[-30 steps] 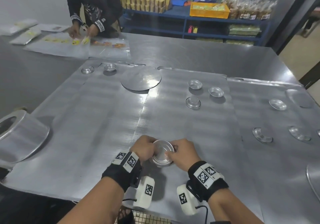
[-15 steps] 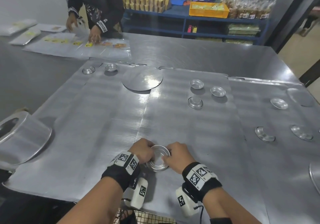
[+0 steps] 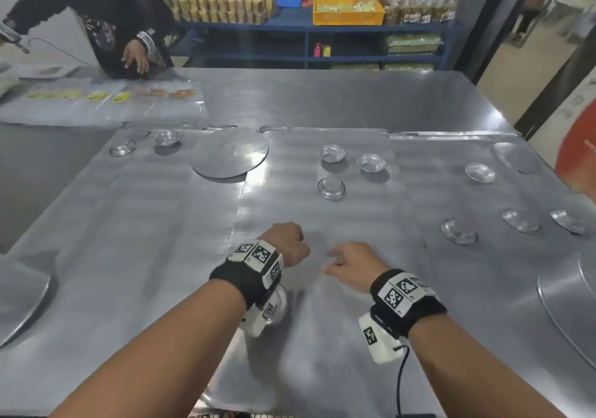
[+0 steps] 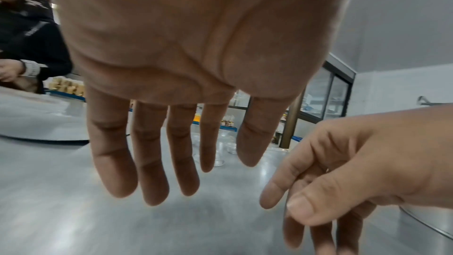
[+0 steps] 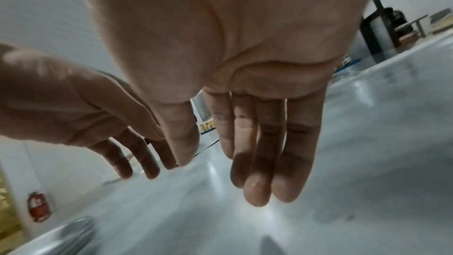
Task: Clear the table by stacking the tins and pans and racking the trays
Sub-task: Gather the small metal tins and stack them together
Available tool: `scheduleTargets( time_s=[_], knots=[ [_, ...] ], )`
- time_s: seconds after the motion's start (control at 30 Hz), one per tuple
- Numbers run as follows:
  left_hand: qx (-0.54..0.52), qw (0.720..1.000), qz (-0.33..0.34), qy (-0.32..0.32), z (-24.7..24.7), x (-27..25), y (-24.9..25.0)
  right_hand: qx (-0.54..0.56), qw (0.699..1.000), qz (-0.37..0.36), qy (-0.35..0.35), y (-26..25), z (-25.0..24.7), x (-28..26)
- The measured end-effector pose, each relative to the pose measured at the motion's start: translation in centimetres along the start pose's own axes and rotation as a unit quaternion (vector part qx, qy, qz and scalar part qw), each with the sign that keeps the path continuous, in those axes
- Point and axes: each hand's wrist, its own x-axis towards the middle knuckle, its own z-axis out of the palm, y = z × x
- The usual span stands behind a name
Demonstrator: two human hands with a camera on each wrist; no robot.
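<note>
My left hand hangs over the metal tray in the middle of the table; the left wrist view shows its fingers straight and empty. My right hand is beside it, fingers relaxed, holding nothing. A shiny stack of tins peeks out under my left wrist camera and is blurred in the right wrist view. Ahead stand two upright tins and an upturned one. Several more tins lie to the right, and two at the far left.
A flat round pan lies at the back centre. A large round pan sits at the right edge and another at the left edge. Another person's hand reaches over a tray of pastries at the far left.
Both hands have let go of the tin stack and moved forward and apart. The stack now sits nearer me, under my left wrist. The other person has shifted left.
</note>
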Motion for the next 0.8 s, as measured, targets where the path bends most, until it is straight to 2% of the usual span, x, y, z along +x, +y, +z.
scheduleTargets(
  time_s=[0.17,0.3,0.57,0.67,0.8],
  knots=[
    [0.032,0.997,0.070,0.005,0.0,4.7,5.4,-0.051,0.992,0.067,0.093,5.4,-4.7,1.0],
    [0.084,0.991,0.091,0.046,0.3,9.3,8.8,-0.120,0.978,0.104,0.136,10.0,-8.3,2.0],
    [0.177,0.980,0.021,0.088,2.0,17.3,11.3,-0.194,0.945,0.200,0.173,16.9,-13.7,3.7],
    [0.188,0.979,-0.011,0.077,2.8,19.9,11.5,-0.186,0.944,0.226,0.154,18.7,-14.7,4.3],
    [0.185,0.975,-0.064,0.106,4.2,22.0,11.9,-0.176,0.944,0.256,0.106,20.7,-14.9,4.7]
  ],
)
